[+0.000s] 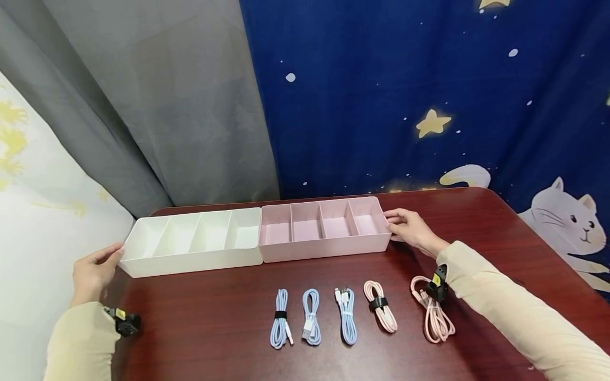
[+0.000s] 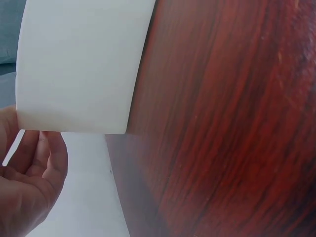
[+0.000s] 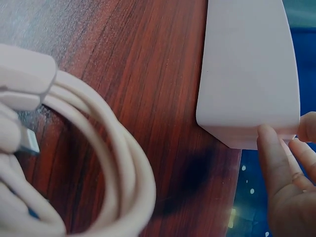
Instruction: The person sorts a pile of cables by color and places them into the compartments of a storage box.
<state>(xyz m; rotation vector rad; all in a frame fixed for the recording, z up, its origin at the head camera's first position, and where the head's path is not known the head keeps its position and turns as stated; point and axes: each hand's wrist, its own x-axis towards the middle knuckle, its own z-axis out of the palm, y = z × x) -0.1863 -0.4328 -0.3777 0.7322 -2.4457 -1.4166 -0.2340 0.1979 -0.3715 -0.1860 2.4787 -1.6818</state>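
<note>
A white four-compartment organizer box (image 1: 190, 262) stands end to end with a pink four-compartment organizer box (image 1: 329, 248), their short ends meeting. My left hand (image 1: 95, 272) touches the white box's outer left end. Seen from the left wrist, its fingers (image 2: 52, 153) rest against that end wall. My right hand (image 1: 411, 228) lies at the pink box's outer right end; in the right wrist view one extended finger (image 3: 274, 153) presses the end wall, with the thumb near the rim. Nearest below the right wrist is a coiled pink cable (image 1: 436, 320).
In front of the boxes lie a blue cable with a black strap (image 1: 280, 317), a second blue cable (image 1: 312, 316), a third blue cable (image 1: 348, 317) and a pink cable with a black strap (image 1: 379, 307). Curtains (image 1: 343, 106) hang behind the dark red table (image 1: 214, 328).
</note>
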